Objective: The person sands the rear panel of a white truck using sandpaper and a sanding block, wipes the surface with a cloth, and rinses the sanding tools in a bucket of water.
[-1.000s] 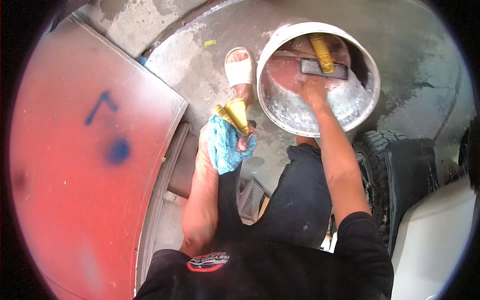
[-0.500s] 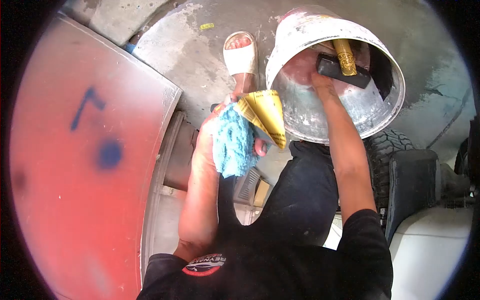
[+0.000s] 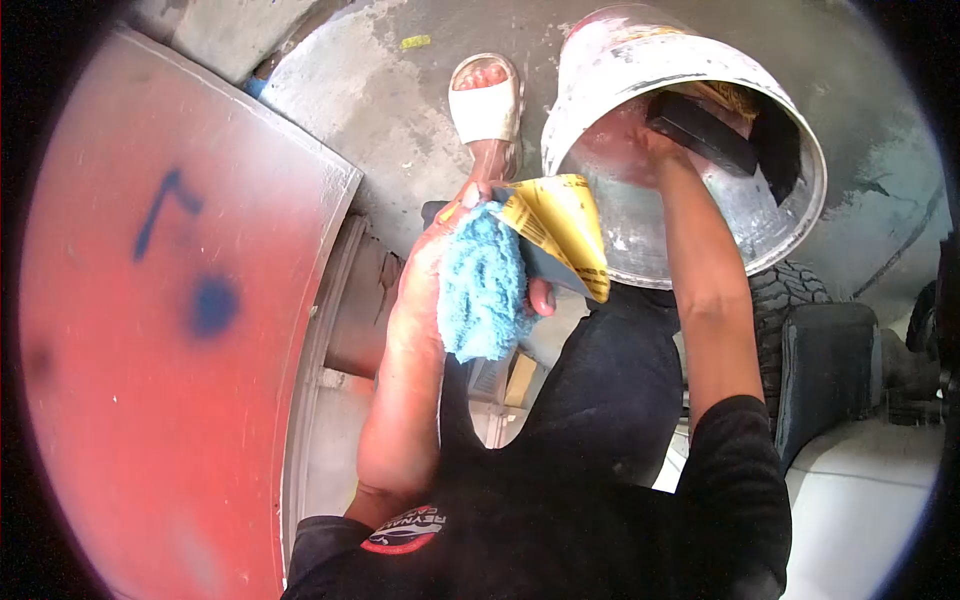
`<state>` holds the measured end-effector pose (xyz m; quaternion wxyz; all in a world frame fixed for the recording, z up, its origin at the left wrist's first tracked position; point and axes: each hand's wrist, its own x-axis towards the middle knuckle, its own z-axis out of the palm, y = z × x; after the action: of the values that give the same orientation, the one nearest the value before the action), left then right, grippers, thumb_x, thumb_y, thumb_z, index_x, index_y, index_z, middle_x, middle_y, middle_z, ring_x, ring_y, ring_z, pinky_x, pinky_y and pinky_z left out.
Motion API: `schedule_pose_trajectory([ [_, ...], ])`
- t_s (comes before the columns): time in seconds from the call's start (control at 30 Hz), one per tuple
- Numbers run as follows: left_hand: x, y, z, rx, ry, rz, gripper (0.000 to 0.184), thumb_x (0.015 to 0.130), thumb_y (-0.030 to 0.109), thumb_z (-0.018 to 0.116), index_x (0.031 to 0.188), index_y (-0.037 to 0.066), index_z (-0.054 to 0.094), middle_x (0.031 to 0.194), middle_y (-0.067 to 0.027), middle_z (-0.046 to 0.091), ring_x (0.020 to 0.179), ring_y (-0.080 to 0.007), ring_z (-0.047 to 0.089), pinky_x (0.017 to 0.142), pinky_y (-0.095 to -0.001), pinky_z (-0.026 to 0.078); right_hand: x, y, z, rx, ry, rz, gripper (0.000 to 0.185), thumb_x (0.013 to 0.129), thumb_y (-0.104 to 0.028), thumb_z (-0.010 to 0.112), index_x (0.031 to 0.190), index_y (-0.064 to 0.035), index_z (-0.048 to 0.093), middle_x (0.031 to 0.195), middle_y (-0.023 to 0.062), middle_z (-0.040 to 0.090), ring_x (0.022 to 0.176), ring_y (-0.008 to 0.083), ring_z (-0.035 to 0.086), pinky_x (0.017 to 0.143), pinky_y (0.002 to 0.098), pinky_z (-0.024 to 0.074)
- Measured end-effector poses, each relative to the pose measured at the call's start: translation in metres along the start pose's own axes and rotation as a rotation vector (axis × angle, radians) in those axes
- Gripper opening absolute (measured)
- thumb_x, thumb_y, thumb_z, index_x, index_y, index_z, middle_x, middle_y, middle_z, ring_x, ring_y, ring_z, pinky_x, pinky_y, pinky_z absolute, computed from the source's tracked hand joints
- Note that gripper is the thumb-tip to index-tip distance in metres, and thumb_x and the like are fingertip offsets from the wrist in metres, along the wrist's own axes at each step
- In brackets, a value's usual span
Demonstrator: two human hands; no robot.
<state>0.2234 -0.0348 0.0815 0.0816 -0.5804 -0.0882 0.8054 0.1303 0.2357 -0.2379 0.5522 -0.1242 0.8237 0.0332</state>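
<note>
My left hand point(image 3: 445, 240) is closed round a light blue cloth point(image 3: 483, 285) and a curled sheet of yellow-backed sandpaper point(image 3: 565, 225), which juts out to the right. My right hand point(image 3: 657, 150) reaches into a tilted white bucket point(image 3: 690, 60) smeared with paint. Beside its fingers, inside the bucket, lies a black block point(image 3: 703, 133); the fingers are partly hidden, and their grip on it is unclear. Behind the block a yellow-brown printed roll point(image 3: 730, 97) shows in part.
A red panel point(image 3: 200, 400) with blue marks fills the left side. A sandalled foot point(image 3: 485, 105) rests on the concrete floor point(image 3: 380, 120). At the right are a tyre point(image 3: 788, 287), a dark flap point(image 3: 828, 370) and a white curved surface point(image 3: 860, 500).
The bucket has shifted right and tipped, with my right hand still inside. The black block has turned, and the yellow roll is more hidden. My left hand has moved slightly right, showing more sandpaper.
</note>
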Motion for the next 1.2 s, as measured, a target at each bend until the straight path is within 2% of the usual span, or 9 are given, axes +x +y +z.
schedule_pose_trajectory([
  [0.2, 0.003, 0.003, 0.003, 0.091, 0.001, -0.015, 0.05, 0.099, 0.042, 0.051, 0.122, -0.002, 0.055, 0.095, -0.0252, 0.067, 0.059, -0.0399, 0.067, 0.056, -0.0456, 0.056, 0.001, 0.022, -0.016, 0.037, 0.043, 0.009, 0.05, 0.091, -0.033, 0.058, 0.133, -0.0061, 0.056, 0.131, 0.0184, 0.059, 0.126, 0.0315, 0.052, 0.101, 0.0436, 0.0431],
  [0.37, -0.002, 0.005, 0.015, 0.208, 0.046, 0.063, 0.052, 0.097, 0.041, 0.056, 0.124, -0.003, 0.052, 0.092, -0.025, 0.066, 0.056, -0.0399, 0.066, 0.05, -0.0452, 0.057, 0.034, 0.0, 0.004, -0.005, -0.2, 0.011, 0.051, 0.091, -0.032, 0.058, 0.134, -0.006, 0.056, 0.132, 0.0181, 0.059, 0.126, 0.0308, 0.051, 0.101, 0.0429, 0.0427],
  [0.5, -0.002, 0.0, 0.02, 0.272, 0.06, 0.029, 0.051, 0.098, 0.04, 0.055, 0.123, -0.004, 0.051, 0.091, -0.0258, 0.066, 0.056, -0.0401, 0.067, 0.051, -0.0461, 0.057, -0.003, -0.036, 0.041, -0.112, -0.261, -0.004, 0.051, 0.09, -0.031, 0.059, 0.134, -0.006, 0.055, 0.132, 0.0178, 0.058, 0.127, 0.0303, 0.051, 0.102, 0.0424, 0.0424],
  [0.57, 0.004, -0.001, 0.012, 0.178, 0.006, 0.03, 0.049, 0.098, 0.038, 0.055, 0.12, -0.005, 0.051, 0.09, -0.0265, 0.067, 0.059, -0.0412, 0.067, 0.053, -0.0468, 0.058, -0.011, -0.037, 0.041, -0.107, -0.275, -0.009, 0.051, 0.09, -0.031, 0.059, 0.134, -0.0059, 0.055, 0.133, 0.0176, 0.058, 0.127, 0.03, 0.051, 0.102, 0.0421, 0.0422],
  [0.67, 0.008, 0.001, 0.006, 0.206, 0.078, -0.007, 0.043, 0.098, 0.038, 0.055, 0.113, -0.002, 0.052, 0.088, -0.0251, 0.067, 0.06, -0.0422, 0.067, 0.054, -0.0478, 0.058, -0.008, -0.012, 0.021, -0.019, -0.264, -0.019, 0.051, 0.09, -0.03, 0.059, 0.134, -0.0059, 0.055, 0.133, 0.0174, 0.058, 0.127, 0.0296, 0.05, 0.102, 0.0416, 0.042],
  [0.77, 0.008, 0.002, 0.008, 0.16, 0.04, -0.02, 0.042, 0.097, 0.039, 0.057, 0.109, -0.001, 0.051, 0.084, -0.0244, 0.066, 0.06, -0.0419, 0.067, 0.053, -0.0482, 0.058, -0.004, 0.009, 0.006, 0.052, -0.195, -0.026, 0.051, 0.09, -0.03, 0.059, 0.135, -0.0058, 0.054, 0.134, 0.0172, 0.058, 0.128, 0.0292, 0.05, 0.103, 0.0412, 0.0418],
  [0.93, 0.006, 0.007, 0.014, 0.254, 0.114, 0.037, 0.041, 0.096, 0.039, 0.059, 0.111, 0.001, 0.051, 0.081, -0.0239, 0.065, 0.059, -0.0415, 0.067, 0.052, -0.0483, 0.058, 0.001, 0.009, 0.005, 0.063, -0.081, -0.006, 0.051, 0.09, -0.029, 0.06, 0.135, -0.0058, 0.054, 0.135, 0.0169, 0.057, 0.128, 0.0285, 0.05, 0.103, 0.0405, 0.0414],
  [1.03, 0.004, 0.011, 0.014, 0.274, 0.069, 0.073, 0.043, 0.097, 0.039, 0.058, 0.113, 0.001, 0.049, 0.081, -0.0236, 0.064, 0.058, -0.0415, 0.067, 0.052, -0.0478, 0.058, -0.001, 0.027, -0.014, 0.098, -0.011, 0.009, 0.051, 0.09, -0.028, 0.06, 0.136, -0.0057, 0.053, 0.135, 0.0166, 0.057, 0.129, 0.028, 0.05, 0.103, 0.04, 0.0412],
  [1.2, 0.002, 0.013, 0.019, 0.273, 0.132, 0.078, 0.047, 0.097, 0.041, 0.058, 0.116, -0.001, 0.048, 0.083, -0.0237, 0.064, 0.058, -0.0416, 0.067, 0.051, -0.0473, 0.057, -0.001, 0.056, -0.032, 0.162, 0.056, 0.033, 0.052, 0.089, -0.027, 0.061, 0.136, -0.0056, 0.053, 0.136, 0.0163, 0.056, 0.129, 0.0273, 0.049, 0.104, 0.0393, 0.0408],
])
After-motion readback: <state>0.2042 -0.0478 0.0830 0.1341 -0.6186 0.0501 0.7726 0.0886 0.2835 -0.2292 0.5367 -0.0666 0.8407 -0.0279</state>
